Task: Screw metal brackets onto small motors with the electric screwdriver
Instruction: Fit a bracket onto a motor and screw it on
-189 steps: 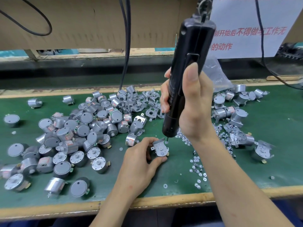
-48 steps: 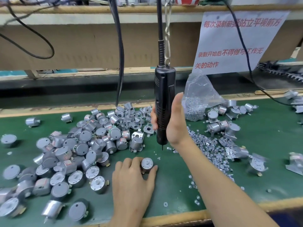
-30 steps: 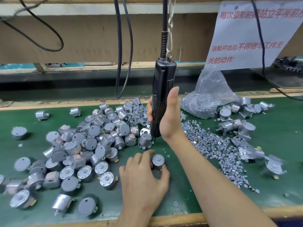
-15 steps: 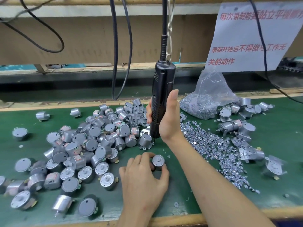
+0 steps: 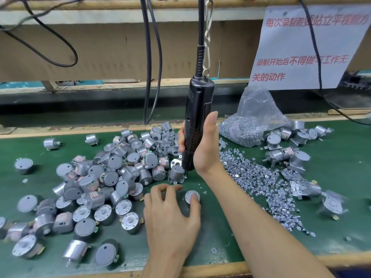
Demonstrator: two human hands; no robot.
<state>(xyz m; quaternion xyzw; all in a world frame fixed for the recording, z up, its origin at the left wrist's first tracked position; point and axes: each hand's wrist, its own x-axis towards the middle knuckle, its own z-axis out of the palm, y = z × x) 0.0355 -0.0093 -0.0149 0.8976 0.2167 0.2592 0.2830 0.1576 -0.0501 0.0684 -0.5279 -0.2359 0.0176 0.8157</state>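
The right hand (image 5: 203,151) grips the screwdriver (image 5: 197,109) low on its black body. The thumb lies straight up the near side and the other fingers (image 5: 180,137) are curled round the far side. The tool hangs nearly upright from a chain (image 5: 207,43) and a cable (image 5: 199,37). Its bit (image 5: 186,175) points down at the green desk (image 5: 341,177), just beside a motor fitted with a bracket (image 5: 176,173) at the edge of the pile (image 5: 112,173).

The left hand (image 5: 170,217) rests palm down on the desk in front of the tool and holds a single motor (image 5: 191,195), which stands on end with its flat round face up. The thumb (image 5: 195,201) lies over its near rim. The other fingers (image 5: 170,188) are bent and close together, with their tips just left of the motor. Whether they touch it cannot be told.

Loose brackets (image 5: 166,146) lie at the back of the pile, behind the right hand. Screws (image 5: 261,177) are strewn to the right of the right forearm. Behind them stands a clear bag (image 5: 251,121) of more screws. Further right lie motors with brackets on (image 5: 285,155). A white sign (image 5: 307,47) with red writing hangs above.
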